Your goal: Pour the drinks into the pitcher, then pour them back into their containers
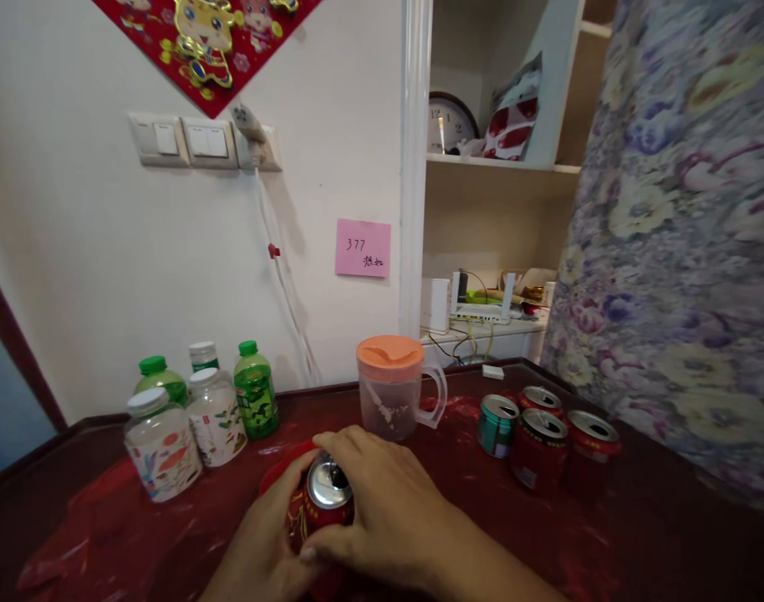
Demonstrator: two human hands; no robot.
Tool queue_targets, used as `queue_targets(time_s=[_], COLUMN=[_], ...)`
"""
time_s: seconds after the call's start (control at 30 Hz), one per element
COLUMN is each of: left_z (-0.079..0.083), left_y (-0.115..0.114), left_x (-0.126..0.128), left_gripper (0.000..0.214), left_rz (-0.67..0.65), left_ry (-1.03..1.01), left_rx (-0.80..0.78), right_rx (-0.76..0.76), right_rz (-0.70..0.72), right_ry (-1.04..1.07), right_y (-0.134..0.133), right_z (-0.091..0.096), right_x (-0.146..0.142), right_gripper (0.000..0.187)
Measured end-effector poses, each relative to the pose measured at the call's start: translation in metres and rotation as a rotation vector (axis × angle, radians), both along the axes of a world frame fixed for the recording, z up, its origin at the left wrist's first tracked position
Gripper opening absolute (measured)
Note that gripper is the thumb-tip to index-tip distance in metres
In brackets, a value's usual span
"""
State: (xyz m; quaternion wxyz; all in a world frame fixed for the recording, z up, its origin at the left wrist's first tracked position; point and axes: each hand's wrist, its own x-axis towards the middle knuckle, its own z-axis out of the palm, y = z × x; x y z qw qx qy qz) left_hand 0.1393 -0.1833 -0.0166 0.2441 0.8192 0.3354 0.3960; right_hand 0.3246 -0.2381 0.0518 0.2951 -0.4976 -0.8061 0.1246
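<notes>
An opened red drink can (329,493) stands upright between my two hands, its silver top facing up. My left hand (266,543) is closed around the can's left side, with the thumb and fingers along it. From the right, my right hand (388,502) curls over the can, its fingers across the far edge and its thumb at the near side. Behind my left hand shows the edge of a red thing (280,468); most of it is hidden, so I cannot tell what it is.
Green-capped bottles (257,393) and white-capped jars (164,451) stand at the left. A clear jug (388,401) with an orange lid is behind my hands. At the right are several opened cans (541,451), one of them green (498,426). The dark red table (470,535) meets the wall.
</notes>
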Motion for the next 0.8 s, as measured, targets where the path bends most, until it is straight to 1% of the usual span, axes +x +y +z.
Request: queue_targets(time_s=[0.13,0.17,0.23,0.33,0.37,0.43,0.5,0.57,0.6,0.67,0.7,0.8], left_z=[0.0,0.002,0.008,0.016,0.018,0.02,0.02,0.021,0.021,0.023,0.024,0.027], left_y=[-0.004,-0.005,-0.008,-0.013,-0.016,-0.02,-0.025,-0.029,-0.03,-0.032,-0.032,-0.031], left_x=[0.004,0.004,0.002,-0.002,-0.003,-0.003,-0.001,0.001,0.002,0.003,0.002,-0.001], left_gripper=[0.066,0.067,0.073,0.086,0.088,0.086,0.078,0.07,0.067,0.061,0.059,0.056], left_rz=[0.066,0.08,0.093,0.054,0.039,0.051,0.107,0.166,0.18,0.185,0.182,0.167], left_ry=[-0.03,-0.046,-0.068,-0.085,-0.095,-0.132,-0.165,-0.179,-0.18,-0.177,-0.174,-0.148], left_rx=[0.012,0.009,-0.012,-0.057,-0.069,-0.088,-0.1,-0.103,-0.103,-0.105,-0.103,-0.08], right_rx=[0.064,0.074,0.089,0.106,0.117,0.156,0.216,0.302,0.362,0.453,0.469,0.439], right_rz=[-0.005,-0.005,-0.001,-0.034,-0.056,-0.106,-0.152,-0.245,-0.325,-0.501,-0.592,-0.773], right_ry=[0.035,0.054,0.101,0.162,0.176,0.191,0.182,0.129,0.107,0.053,0.03,-0.038], right_y=[-0.004,-0.005,-0.008,-0.016,-0.019,-0.028,-0.037,-0.042,-0.043,-0.04,-0.037,-0.019], right_z=[0.002,0.003,0.009,0.025,0.032,0.046,0.057,0.064,0.066,0.068,0.068,0.068], right_x=[-0.003,-0.003,-0.001,0.009,0.015,0.031,0.052,0.077,0.09,0.116,0.128,0.158], right_gripper=[0.06,0.058,0.062,0.07,0.071,0.065,0.059,0.05,0.047,0.05,0.053,0.053])
